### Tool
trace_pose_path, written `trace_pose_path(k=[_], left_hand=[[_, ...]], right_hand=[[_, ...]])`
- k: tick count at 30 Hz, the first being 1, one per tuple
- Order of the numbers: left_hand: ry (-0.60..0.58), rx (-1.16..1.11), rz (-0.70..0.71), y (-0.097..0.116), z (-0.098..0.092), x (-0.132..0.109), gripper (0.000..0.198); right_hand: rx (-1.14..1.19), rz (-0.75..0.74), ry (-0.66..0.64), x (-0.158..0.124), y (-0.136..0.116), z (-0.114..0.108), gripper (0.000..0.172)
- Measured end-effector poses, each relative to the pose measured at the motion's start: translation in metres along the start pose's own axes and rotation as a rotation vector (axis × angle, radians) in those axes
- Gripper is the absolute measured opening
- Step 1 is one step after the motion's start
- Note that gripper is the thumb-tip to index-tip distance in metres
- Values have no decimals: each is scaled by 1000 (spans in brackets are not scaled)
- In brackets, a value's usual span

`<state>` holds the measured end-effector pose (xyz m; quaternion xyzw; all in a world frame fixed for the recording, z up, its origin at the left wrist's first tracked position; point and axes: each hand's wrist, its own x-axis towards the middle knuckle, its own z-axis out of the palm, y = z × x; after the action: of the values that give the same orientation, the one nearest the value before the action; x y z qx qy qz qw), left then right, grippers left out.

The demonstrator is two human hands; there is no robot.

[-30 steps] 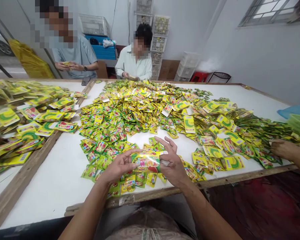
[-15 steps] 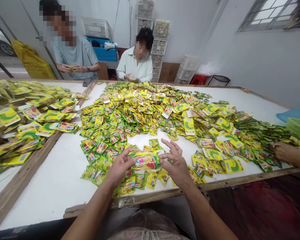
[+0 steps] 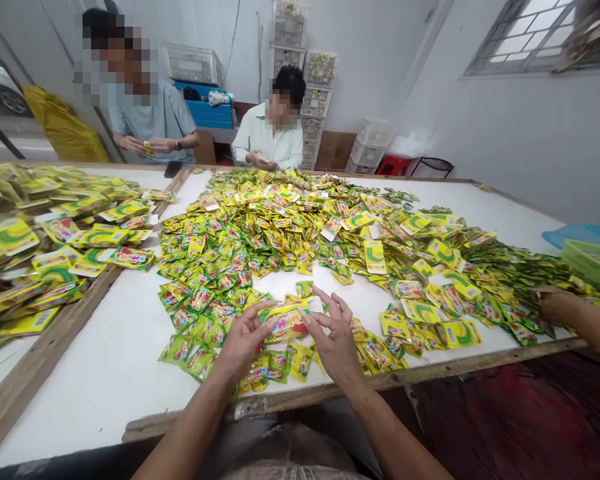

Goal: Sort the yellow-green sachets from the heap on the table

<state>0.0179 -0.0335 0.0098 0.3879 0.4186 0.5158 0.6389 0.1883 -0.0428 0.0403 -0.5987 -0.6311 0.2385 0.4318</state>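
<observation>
Held up in front of me is a small yellow and green printed candy box point(image 3: 287, 323) with bright lettering and a white flap at its right end. Its left end sits between the thumb and fingers of my left hand point(image 3: 243, 339). My right hand point(image 3: 334, 340) pinches the right end with thumb and forefinger, its other fingers raised. Under and around both hands lie small shiny green and yellow candy packets point(image 3: 279, 365). Whether anything is inside the box cannot be seen.
A large heap of packets and boxes point(image 3: 280, 227) covers the table's middle. More boxes point(image 3: 60, 267) lie beyond a wooden strip point(image 3: 55, 357). At right, another person's hand point(image 3: 555, 310) reaches into packets near a green basket point(image 3: 587, 267). Two people point(image 3: 153, 117) work across the table.
My right hand has moved left and closed on the box's right end; its fingers were more spread before. The box is tilted slightly more. The view has shifted a little.
</observation>
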Motion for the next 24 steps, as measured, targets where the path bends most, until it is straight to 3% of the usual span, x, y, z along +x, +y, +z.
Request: trace_pose_path(k=[9,14,16,18,24], left_hand=[[-52,-72,-15,4,3,-5,45],[-18,-134,-27,3,5,-4,46],[-8,-121,-9,2,4,-4,47],[-4,-97,23,1,4,-4,45],[-39,-67,33,-4,2,-7,43]], right_hand=[[39,71,-221,2,-1,1,19],[-16,19,45,-2,-1,4,21],[-47,2,70,-3,-1,4,17],[-46,-2,8,-2,-1,5,14],[56,26,-190,3,2,6,26]])
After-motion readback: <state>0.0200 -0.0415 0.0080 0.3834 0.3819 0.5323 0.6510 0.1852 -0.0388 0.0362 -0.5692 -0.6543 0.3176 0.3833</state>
